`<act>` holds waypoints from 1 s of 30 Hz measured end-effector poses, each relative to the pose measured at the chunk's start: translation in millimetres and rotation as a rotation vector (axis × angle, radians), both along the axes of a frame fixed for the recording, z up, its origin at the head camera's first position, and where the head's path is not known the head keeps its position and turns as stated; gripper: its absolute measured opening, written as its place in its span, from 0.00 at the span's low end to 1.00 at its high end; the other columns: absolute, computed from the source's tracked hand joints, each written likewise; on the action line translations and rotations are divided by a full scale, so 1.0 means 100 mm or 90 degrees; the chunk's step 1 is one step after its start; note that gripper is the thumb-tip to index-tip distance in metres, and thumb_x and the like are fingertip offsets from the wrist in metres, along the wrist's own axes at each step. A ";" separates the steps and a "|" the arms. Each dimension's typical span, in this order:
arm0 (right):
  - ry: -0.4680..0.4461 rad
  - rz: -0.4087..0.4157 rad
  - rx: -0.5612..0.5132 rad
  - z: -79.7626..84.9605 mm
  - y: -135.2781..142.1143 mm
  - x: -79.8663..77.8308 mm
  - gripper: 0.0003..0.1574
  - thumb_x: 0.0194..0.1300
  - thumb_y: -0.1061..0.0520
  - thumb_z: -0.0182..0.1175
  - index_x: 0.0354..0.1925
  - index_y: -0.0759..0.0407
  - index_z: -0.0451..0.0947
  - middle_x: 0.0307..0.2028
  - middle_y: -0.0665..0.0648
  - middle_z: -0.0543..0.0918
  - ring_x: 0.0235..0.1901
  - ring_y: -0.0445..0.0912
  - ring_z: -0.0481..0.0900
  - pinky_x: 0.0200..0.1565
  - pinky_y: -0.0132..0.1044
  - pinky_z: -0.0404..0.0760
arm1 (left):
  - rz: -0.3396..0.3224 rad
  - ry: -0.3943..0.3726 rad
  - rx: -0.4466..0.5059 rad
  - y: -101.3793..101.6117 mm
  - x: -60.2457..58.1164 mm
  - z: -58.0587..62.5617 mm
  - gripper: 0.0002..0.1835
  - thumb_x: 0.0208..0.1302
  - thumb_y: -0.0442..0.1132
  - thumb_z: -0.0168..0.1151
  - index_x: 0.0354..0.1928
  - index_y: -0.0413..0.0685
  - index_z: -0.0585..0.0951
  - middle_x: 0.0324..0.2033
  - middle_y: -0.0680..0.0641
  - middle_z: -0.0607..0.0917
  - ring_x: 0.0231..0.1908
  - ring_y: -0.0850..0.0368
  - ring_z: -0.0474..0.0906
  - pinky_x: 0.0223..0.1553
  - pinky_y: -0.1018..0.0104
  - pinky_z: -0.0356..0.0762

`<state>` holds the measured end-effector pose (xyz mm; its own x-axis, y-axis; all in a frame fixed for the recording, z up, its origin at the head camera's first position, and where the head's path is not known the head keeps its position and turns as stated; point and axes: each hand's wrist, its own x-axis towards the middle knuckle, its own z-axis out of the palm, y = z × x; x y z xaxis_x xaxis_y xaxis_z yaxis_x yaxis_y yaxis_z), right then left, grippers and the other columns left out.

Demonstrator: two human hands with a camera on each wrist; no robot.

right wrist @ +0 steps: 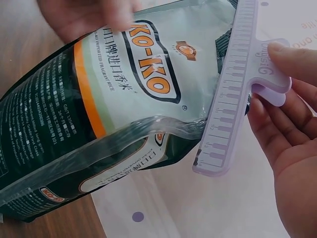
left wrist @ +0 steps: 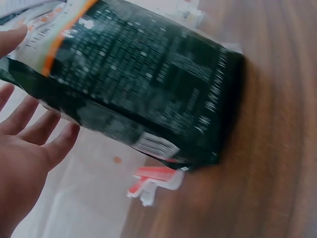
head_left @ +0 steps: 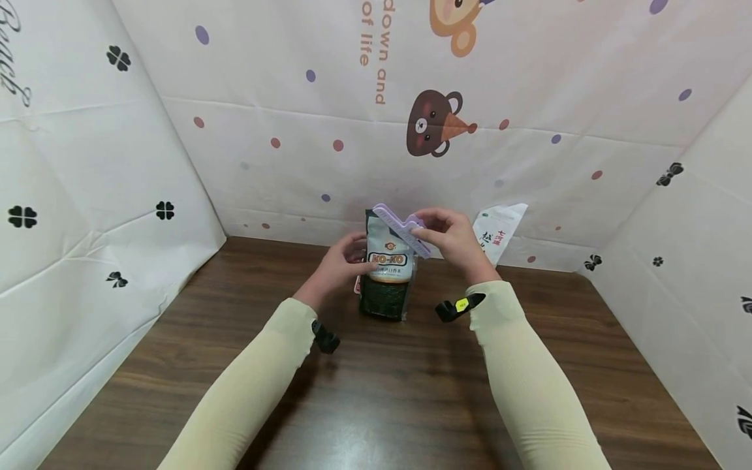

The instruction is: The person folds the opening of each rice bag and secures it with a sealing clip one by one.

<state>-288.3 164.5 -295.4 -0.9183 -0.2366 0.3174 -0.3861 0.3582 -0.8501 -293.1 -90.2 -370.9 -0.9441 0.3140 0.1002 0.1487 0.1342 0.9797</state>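
Note:
A dark green and white KO-KO rice bag (head_left: 384, 294) stands upright on the table, near the back wall. A purple sealing clip (right wrist: 230, 94) printed with piano keys lies slantwise across the bag's top. My right hand (head_left: 451, 238) pinches the clip's handle, thumb in front and fingers behind. At the bag's left side is my left hand (head_left: 341, 264), holding its edge with the thumb over the front. In the left wrist view, this hand's fingers (left wrist: 42, 126) are spread along the bag's side. The clip hides part of the bag's top.
A white packet (head_left: 499, 225) with red and black characters leans on the back wall, partly behind my right hand. Beside the rice bag's base lies a red and white plastic piece (left wrist: 156, 179). Printed cloth walls border the brown wooden table (head_left: 376, 405).

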 end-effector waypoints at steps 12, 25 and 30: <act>0.004 -0.012 -0.029 -0.06 0.03 -0.01 0.24 0.60 0.48 0.68 0.53 0.54 0.80 0.45 0.57 0.82 0.43 0.48 0.77 0.46 0.36 0.78 | -0.007 -0.037 -0.031 0.01 0.04 -0.25 0.41 0.52 0.49 0.75 0.67 0.65 0.66 0.67 0.50 0.71 0.67 0.49 0.67 0.64 0.47 0.69; 0.018 0.022 -0.033 -0.11 0.05 -0.05 0.29 0.61 0.55 0.67 0.61 0.53 0.74 0.52 0.60 0.80 0.47 0.46 0.80 0.50 0.33 0.78 | -0.011 -0.027 -0.024 -0.01 0.01 -0.37 0.43 0.50 0.51 0.75 0.68 0.66 0.65 0.66 0.51 0.71 0.67 0.51 0.67 0.64 0.47 0.69; 0.025 0.026 -0.048 -0.22 0.10 -0.06 0.31 0.63 0.56 0.65 0.64 0.54 0.71 0.55 0.62 0.79 0.52 0.47 0.78 0.54 0.33 0.76 | -0.010 -0.053 -0.037 -0.01 0.02 -0.37 0.44 0.52 0.49 0.74 0.70 0.65 0.62 0.68 0.51 0.68 0.69 0.50 0.65 0.66 0.47 0.66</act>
<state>-294.7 174.4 -317.5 -0.8950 -0.2471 0.3713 -0.4325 0.2774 -0.8579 -291.3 -91.6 -407.5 -0.9434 0.3316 0.0023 0.0691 0.1897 0.9794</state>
